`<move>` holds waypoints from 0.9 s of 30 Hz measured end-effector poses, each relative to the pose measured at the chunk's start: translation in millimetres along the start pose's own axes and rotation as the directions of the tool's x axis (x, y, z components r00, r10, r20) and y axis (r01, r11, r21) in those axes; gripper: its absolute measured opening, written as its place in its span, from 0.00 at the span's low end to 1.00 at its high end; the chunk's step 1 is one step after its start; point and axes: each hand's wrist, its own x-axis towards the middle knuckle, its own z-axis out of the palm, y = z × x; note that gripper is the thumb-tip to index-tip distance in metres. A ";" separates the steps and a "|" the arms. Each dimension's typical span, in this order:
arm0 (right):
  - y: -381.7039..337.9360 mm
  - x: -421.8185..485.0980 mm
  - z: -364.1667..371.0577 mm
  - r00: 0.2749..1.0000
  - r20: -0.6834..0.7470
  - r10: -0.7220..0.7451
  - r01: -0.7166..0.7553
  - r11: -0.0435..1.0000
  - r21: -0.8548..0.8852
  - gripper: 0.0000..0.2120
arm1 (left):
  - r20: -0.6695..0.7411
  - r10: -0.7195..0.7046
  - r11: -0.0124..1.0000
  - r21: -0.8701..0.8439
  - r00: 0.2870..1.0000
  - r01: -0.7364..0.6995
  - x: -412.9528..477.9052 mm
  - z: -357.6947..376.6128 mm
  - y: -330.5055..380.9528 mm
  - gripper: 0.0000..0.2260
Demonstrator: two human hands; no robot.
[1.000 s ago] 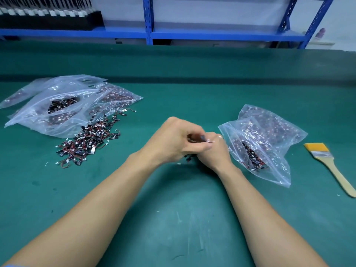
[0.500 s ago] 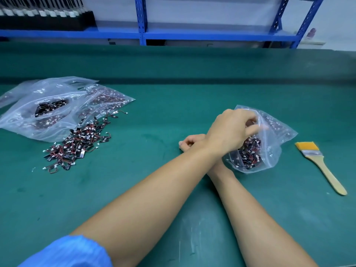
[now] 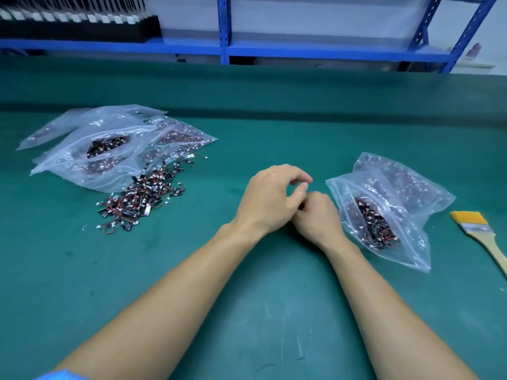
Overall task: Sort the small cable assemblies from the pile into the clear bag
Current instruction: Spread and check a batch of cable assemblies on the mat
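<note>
At the middle of the green surface (image 3: 274, 311), both hands together, bare forearms reaching in from the near edge. Left hand (image 3: 270, 198) partly in front of the right, fingers loosely curled, thumb and forefinger bent toward each other without touching, nothing between them. Right hand (image 3: 318, 219) clenched, its back toward the camera, meeting the left at the fingers; closed on a small dark piece (image 3: 301, 206), only a sliver showing where the two hands meet, too blurred to tell more. Just right of the right hand, a clear bag (image 3: 406, 242) lying on the surface, mouth turned toward the hands, a dark clump of cable assemblies (image 3: 375, 226) with red wires and white plugs inside; a second filled bag (image 3: 406, 182) tucked behind it. Well apart on the left, the pile (image 3: 142, 197) of loose assemblies spread on the surface, touching the near edge of a heap of clear bags (image 3: 109, 144), some filled, one gaping open on top. Right of the clear bag, a brush (image 3: 482, 234) with yellow bristles and a wooden handle, flat on the surface, handle running off the right edge. Beyond the surface, a blue metal shelf (image 3: 225, 28) carrying a black tray (image 3: 82, 28) of white-tipped parts at the left. Bit of blue sleeve (image 3: 63, 375) at the bottom left corner.
</note>
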 end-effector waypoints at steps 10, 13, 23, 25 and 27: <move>-2.9 3.1 9.6 0.998 -0.058 0.008 -0.005 0.999 0.053 0.13 | -0.032 -0.481 0.684 0.611 0.876 0.398 -15.7 -51.9 -125.1 0.34; -3.9 3.7 11.0 0.998 -0.067 0.016 -0.011 0.997 0.076 0.14 | 0.005 -0.527 0.655 0.640 0.850 0.403 -3.5 -51.6 -134.3 0.37; -3.3 4.3 10.0 0.998 -0.064 0.023 -0.017 0.995 0.094 0.12 | 0.008 -0.417 0.692 0.652 0.909 0.311 -1.5 -53.6 -145.4 0.33; -3.0 4.4 10.4 0.998 -0.067 0.018 -0.011 0.995 0.101 0.12 | 0.016 -0.506 0.642 0.674 0.862 0.365 3.0 -56.5 -148.9 0.38; -2.4 5.2 10.6 0.998 -0.066 0.017 -0.010 0.994 0.106 0.12 | 0.066 -0.553 0.623 0.695 0.830 0.359 5.4 -57.2 -152.2 0.41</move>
